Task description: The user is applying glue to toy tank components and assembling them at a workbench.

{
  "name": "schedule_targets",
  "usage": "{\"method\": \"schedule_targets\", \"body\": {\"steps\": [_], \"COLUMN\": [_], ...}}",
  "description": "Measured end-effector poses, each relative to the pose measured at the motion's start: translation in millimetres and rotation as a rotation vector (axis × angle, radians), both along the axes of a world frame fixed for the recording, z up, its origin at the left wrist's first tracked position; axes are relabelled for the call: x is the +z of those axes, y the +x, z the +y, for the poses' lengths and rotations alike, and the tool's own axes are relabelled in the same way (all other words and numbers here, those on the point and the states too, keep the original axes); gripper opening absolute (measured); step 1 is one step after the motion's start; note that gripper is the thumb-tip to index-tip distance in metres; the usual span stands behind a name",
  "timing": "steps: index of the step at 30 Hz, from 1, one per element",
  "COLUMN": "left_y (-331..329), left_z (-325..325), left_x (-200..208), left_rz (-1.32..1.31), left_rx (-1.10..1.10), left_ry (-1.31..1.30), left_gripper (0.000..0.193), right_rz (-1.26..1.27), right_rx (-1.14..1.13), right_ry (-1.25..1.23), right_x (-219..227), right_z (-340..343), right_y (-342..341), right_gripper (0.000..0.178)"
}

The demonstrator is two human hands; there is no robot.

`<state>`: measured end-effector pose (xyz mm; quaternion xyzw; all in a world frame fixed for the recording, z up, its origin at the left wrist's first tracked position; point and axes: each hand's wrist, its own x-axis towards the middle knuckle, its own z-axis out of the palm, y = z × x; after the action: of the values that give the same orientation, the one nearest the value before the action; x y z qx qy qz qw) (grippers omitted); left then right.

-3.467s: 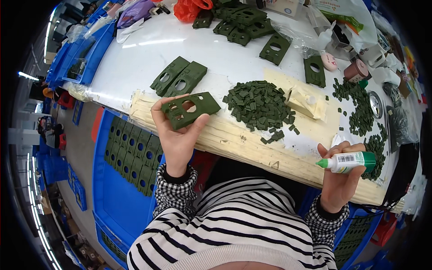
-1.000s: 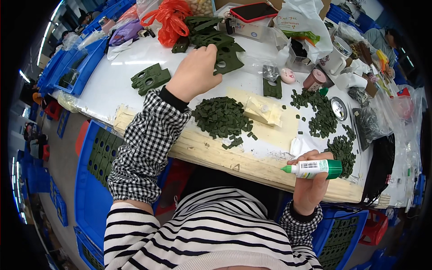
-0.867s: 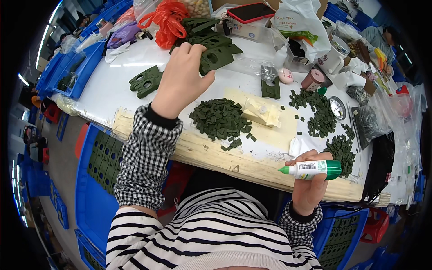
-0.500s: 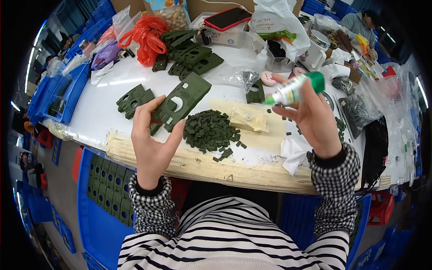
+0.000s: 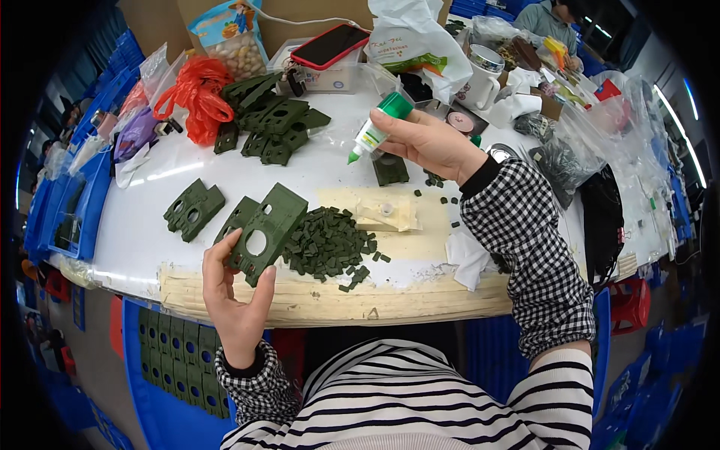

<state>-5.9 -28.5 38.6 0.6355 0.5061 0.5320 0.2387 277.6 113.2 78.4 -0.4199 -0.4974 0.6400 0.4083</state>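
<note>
Fingers of the left hand [image 5: 237,311] pinch a dark green panel [image 5: 280,216] beside the heap of small green pieces [image 5: 326,244]. The right hand [image 5: 433,144] grasps a white-and-green bottle [image 5: 372,136], tip downward, over the tabletop [image 5: 133,232].

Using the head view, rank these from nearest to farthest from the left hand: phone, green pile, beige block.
1. Green pile: just right of the left hand.
2. Beige block: farther right.
3. Phone: far back, beyond both.
</note>
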Motion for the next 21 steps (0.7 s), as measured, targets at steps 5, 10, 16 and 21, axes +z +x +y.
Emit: {"method": "schedule_targets", "body": {"steps": [5,10,16,21], "left_y": [-5,2,23,30], "left_z": [-6,-7,-6,-9], "left_x": [-4,-8,-6,-5], "left_rz": [-0.126,-0.228,-0.214,-0.341], "left_rx": [-0.019,-0.12,-0.286,-0.403], "left_ry": [-0.019,-0.024,-0.05,-0.14], "left_gripper": [0.05,0.053,0.056,0.057], "right_rz": [0.231,0.248,0.049,0.267], "right_rx": [-0.035,-0.481,-0.836,-0.587], "right_ry": [0.207,0.238,0.195,0.322], "right_x": [36,42,11,33], "right_z": [-37,-66,-43,-85], "right_y": [54,161,228,152], "right_gripper": [0.038,0.046,0.056,0.038]}}
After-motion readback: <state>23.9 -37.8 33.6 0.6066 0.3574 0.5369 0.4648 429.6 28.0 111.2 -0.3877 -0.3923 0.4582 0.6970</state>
